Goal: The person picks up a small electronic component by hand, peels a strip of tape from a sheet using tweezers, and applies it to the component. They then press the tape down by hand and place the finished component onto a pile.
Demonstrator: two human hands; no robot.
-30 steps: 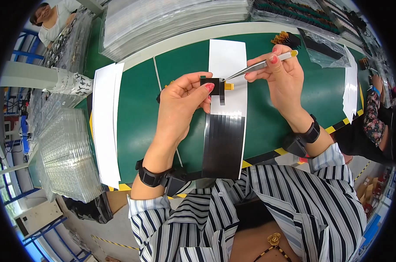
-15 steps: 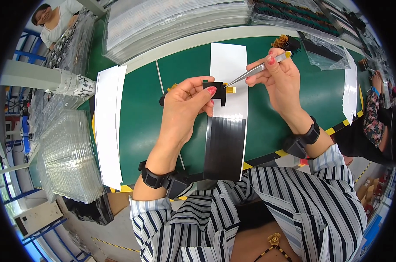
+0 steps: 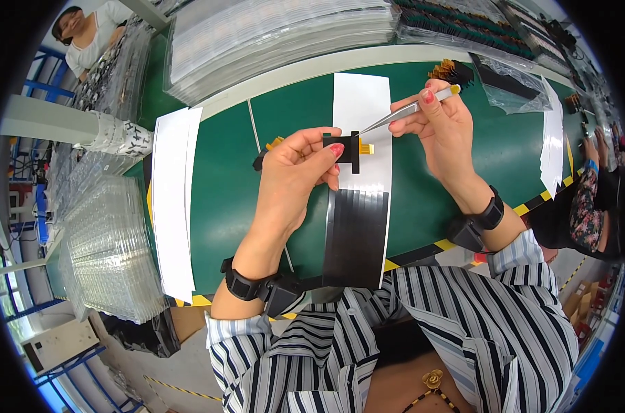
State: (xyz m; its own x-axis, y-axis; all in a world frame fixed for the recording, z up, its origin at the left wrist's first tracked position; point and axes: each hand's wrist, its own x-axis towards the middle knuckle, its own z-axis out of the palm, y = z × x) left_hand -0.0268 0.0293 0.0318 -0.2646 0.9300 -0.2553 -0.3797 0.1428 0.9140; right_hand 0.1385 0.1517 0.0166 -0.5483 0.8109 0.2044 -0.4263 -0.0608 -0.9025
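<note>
My left hand pinches a small black flex circuit between thumb and fingers. Its gold tail points right, and a narrow black strip lies crosswise where the tail begins. In my right hand is a pair of metal tweezers, slanting down to the left. The tips meet the upper end of the strip; whether they grip it is too small to tell. Beneath both hands lies a white sheet with black adhesive strips side by side on its near part.
More flex circuits lie in a bunch at the far right and beside my left hand. White sheets lie left, with clear plastic trays beyond. Stacked trays line the back. Other people sit at the far left and right.
The black strip now lies straight across the base of the gold tail, its upper end at the tweezer tips; before, it hung lower. Both hands have barely moved.
</note>
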